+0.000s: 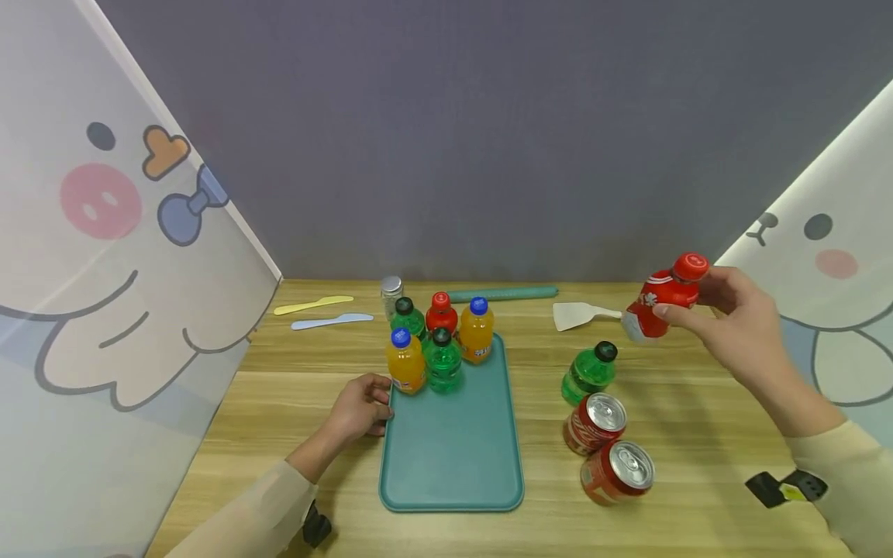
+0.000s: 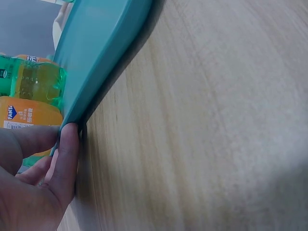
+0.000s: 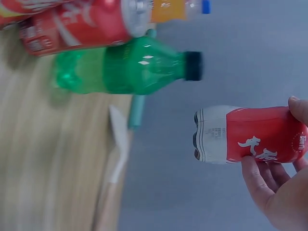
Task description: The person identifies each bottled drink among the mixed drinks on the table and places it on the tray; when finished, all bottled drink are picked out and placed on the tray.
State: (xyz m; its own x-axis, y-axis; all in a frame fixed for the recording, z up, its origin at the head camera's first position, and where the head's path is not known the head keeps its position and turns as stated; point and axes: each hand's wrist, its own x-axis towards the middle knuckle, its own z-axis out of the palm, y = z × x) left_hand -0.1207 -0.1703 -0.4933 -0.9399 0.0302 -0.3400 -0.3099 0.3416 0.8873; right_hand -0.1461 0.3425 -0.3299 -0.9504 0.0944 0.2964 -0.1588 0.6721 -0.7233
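In the head view my right hand point(image 1: 743, 325) grips a red-labelled bottle point(image 1: 667, 298) with a red cap, held tilted above the table at the right. The right wrist view shows the thumb and fingers round the bottle point(image 3: 262, 134), its clear base free. My left hand point(image 1: 359, 407) pinches the left rim of the teal tray point(image 1: 453, 465); in the left wrist view the thumb and a finger meet at the tray's edge point(image 2: 96, 72). Toward the tray's far end stand two orange bottles point(image 1: 406, 364), two green bottles point(image 1: 443, 364) and a red-capped bottle point(image 1: 442, 316), all upright.
Right of the tray stand a green bottle point(image 1: 588, 373) and two red cans point(image 1: 593, 425). A white spatula point(image 1: 575, 315) lies behind them. Along the back are a teal rod point(image 1: 509, 294), a glass shaker point(image 1: 392, 294), a yellow knife point(image 1: 314, 304) and a blue knife point(image 1: 331, 321). Printed panels point(image 1: 63, 310) flank the table.
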